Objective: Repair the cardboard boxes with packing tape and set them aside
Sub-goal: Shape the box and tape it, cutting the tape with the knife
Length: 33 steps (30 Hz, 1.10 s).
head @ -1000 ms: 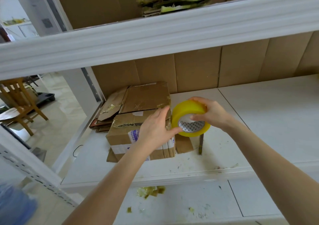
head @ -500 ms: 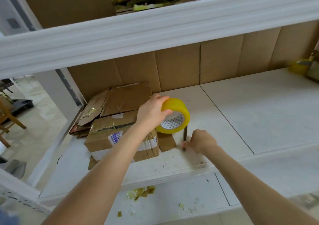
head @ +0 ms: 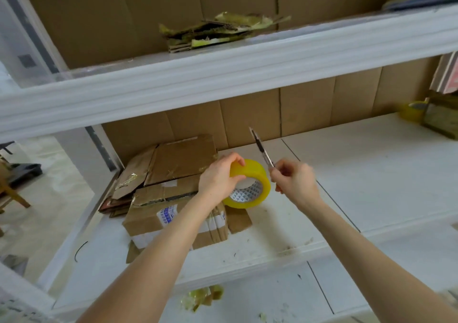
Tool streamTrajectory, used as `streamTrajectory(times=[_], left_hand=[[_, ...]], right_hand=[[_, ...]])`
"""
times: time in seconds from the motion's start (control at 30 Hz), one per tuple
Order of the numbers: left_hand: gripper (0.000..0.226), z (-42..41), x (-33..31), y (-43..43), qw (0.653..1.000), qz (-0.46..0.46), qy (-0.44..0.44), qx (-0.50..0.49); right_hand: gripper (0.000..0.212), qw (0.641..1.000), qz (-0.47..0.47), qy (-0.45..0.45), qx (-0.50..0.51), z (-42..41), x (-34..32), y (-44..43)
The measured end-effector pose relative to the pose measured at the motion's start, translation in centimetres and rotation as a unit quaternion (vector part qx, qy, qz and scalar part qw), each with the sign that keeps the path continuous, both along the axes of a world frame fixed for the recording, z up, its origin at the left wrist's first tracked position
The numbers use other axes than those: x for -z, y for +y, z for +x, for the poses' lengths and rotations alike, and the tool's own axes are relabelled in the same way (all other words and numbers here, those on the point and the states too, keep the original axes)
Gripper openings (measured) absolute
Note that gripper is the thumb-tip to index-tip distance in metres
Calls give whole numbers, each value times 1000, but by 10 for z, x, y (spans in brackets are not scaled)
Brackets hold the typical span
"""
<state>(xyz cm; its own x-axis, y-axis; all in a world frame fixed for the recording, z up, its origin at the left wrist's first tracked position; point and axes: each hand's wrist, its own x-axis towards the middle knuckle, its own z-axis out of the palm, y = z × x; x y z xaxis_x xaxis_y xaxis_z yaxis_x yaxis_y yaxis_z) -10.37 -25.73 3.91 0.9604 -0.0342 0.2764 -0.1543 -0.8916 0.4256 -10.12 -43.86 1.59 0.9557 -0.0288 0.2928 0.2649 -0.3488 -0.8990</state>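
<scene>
Left hand (head: 220, 179) is gripping the yellow roll of packing tape (head: 250, 186), fingers curling over its outer rim; grip closed round the roll. Roll is sitting tilted at the right end of the brown cardboard box with a white-and-blue label (head: 158, 213); contact with the box cannot be told. Box is lying on the white shelf (head: 371, 174). Right hand (head: 295, 181) is pinching a slim dark pen-like tool (head: 261, 149), grip closed on its lower end, tip pointing up and away, just beside the roll. Flattened brown cardboard sheets (head: 181, 159) are lying behind the box.
</scene>
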Motion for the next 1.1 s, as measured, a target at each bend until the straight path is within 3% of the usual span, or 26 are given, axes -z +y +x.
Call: streamTrajectory(times=[0.1,0.2,0.27,0.43,0.57,0.73,0.87,0.93,1.0,1.1], left_hand=[[25,0,-1,-2,1000,-28,0,-7],[30,1,-3,0,997,-69,16,-30],[31,2,-3,2,994,-100,18,-31],[27,3,-3,5,990,-141,18,-16],[26,-1,-6,3,984,-171,47,34],[20,-5,-9,-3,934,-343,80,64],[18,0,-4,-11,961,-274,-8,-22],[23,1,-2,-7,947,-314,-30,-54],[25,-3,3,2,926,-371,-23,-71],[24,-16,17,14,937,-338,-14,-85]], right_hand=[[8,997,-70,-34,-15,-7,-6,25],[10,994,-103,-29,1,-3,-1,37],[18,995,-97,-18,-10,7,-2,39],[27,981,-68,57,-174,27,-18,34],[30,973,-36,47,-225,32,-14,32],[36,973,-38,25,-228,33,-2,34],[40,971,-38,8,-236,34,-1,37],[21,974,-24,31,-225,36,-1,32],[30,971,-19,79,-223,40,4,25],[38,961,-32,122,-248,40,12,20]])
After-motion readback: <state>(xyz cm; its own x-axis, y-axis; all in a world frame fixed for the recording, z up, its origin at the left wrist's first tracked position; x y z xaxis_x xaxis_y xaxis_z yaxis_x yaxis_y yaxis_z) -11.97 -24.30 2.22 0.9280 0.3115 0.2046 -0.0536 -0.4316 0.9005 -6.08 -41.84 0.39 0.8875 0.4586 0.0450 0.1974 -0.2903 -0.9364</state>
